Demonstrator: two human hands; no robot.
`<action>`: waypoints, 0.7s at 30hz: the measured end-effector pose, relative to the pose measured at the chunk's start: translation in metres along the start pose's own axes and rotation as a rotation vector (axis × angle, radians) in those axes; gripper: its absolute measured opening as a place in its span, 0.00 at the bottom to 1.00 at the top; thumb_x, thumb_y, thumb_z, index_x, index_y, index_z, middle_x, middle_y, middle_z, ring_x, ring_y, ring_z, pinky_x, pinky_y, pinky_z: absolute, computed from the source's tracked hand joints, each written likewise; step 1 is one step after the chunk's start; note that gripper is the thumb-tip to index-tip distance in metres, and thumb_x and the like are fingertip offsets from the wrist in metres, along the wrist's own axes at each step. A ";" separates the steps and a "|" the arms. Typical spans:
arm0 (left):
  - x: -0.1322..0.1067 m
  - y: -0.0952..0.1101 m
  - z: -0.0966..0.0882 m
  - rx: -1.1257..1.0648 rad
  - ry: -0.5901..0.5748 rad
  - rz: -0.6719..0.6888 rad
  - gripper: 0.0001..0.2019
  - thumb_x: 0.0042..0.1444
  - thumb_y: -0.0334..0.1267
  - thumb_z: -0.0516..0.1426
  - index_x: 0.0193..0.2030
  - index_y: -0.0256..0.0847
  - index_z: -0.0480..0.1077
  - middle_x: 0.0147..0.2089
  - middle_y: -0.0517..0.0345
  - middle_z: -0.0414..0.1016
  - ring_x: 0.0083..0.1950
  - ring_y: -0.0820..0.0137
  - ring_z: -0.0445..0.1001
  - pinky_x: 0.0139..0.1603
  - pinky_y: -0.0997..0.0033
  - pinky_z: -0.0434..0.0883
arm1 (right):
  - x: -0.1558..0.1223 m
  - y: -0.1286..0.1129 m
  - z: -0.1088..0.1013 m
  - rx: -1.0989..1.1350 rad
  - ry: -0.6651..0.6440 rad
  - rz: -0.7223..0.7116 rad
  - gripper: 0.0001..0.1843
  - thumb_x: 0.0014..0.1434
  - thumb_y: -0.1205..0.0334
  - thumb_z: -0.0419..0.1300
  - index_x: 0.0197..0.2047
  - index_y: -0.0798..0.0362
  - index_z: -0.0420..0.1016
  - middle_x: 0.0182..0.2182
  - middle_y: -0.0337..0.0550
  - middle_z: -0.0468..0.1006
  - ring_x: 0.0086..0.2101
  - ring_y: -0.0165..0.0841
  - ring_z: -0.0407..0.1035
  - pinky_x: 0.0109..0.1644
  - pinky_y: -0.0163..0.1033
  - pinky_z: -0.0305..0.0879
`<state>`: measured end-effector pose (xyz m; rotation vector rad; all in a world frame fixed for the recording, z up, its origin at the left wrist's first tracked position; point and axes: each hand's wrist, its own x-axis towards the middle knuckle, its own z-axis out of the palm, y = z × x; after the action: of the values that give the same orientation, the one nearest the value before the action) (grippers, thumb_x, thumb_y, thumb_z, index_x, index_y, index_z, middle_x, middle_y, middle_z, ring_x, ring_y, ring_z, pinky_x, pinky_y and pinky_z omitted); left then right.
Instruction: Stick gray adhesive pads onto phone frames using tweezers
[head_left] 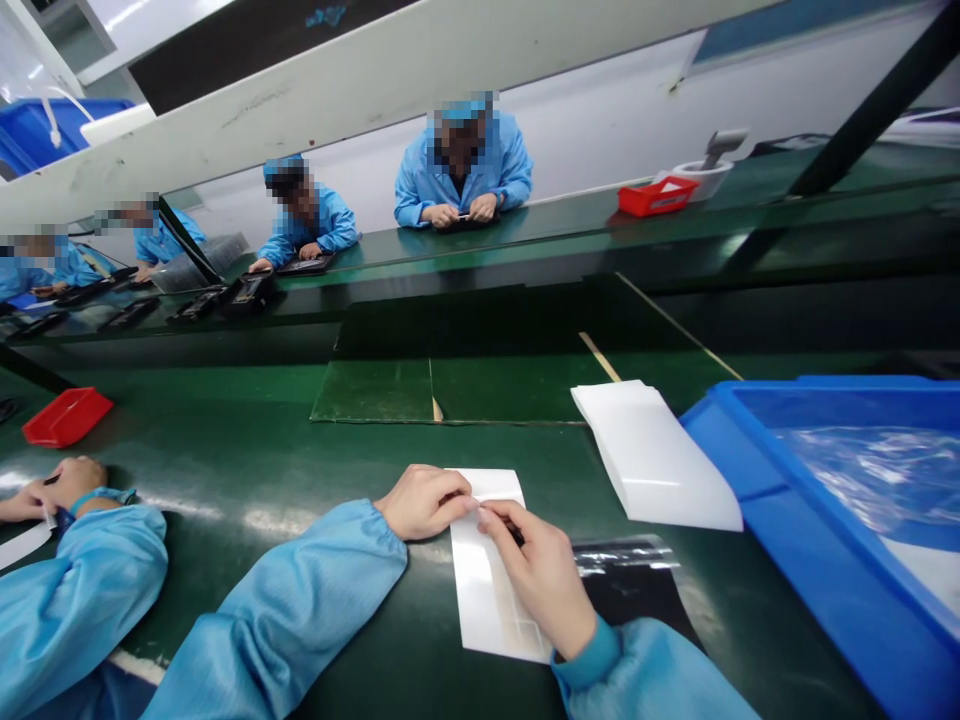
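A white sheet (480,590) lies on the green bench in front of me, with faint outlined shapes on its lower part. My left hand (426,503) rests at the sheet's upper left, its thumb and finger pinched together. From the right, my right hand (541,572) reaches over the sheet and also pinches, its fingertips meeting those of the left. Whatever sits between the fingertips is too small to make out. Partly under my right wrist is a black flat piece (637,585) with a shiny clear strip along its top edge.
A stack of white sheets (660,455) lies to the right, beside a blue bin (795,540) with clear plastic inside. At left are a co-worker's hand (79,480) and a red tray (67,417). Co-workers (465,165) sit across the bench (247,430).
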<state>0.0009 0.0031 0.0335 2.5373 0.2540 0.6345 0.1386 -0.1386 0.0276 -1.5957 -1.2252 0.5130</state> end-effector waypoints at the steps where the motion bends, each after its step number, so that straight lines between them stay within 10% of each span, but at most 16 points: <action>1: 0.000 0.000 0.000 0.005 -0.001 0.003 0.20 0.71 0.48 0.46 0.35 0.39 0.70 0.29 0.58 0.75 0.29 0.72 0.72 0.32 0.73 0.64 | 0.000 0.000 0.001 0.004 0.003 0.000 0.16 0.66 0.49 0.56 0.38 0.50 0.79 0.30 0.41 0.82 0.30 0.37 0.77 0.37 0.38 0.70; 21: -0.002 0.001 -0.002 0.007 -0.015 -0.019 0.18 0.71 0.46 0.45 0.38 0.39 0.71 0.31 0.57 0.75 0.31 0.71 0.73 0.35 0.73 0.65 | -0.001 -0.002 0.002 0.038 0.043 0.022 0.14 0.65 0.52 0.58 0.39 0.52 0.79 0.35 0.43 0.84 0.34 0.37 0.78 0.41 0.39 0.71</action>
<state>-0.0017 0.0021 0.0347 2.5422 0.2745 0.6080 0.1356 -0.1383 0.0285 -1.5813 -1.1604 0.5107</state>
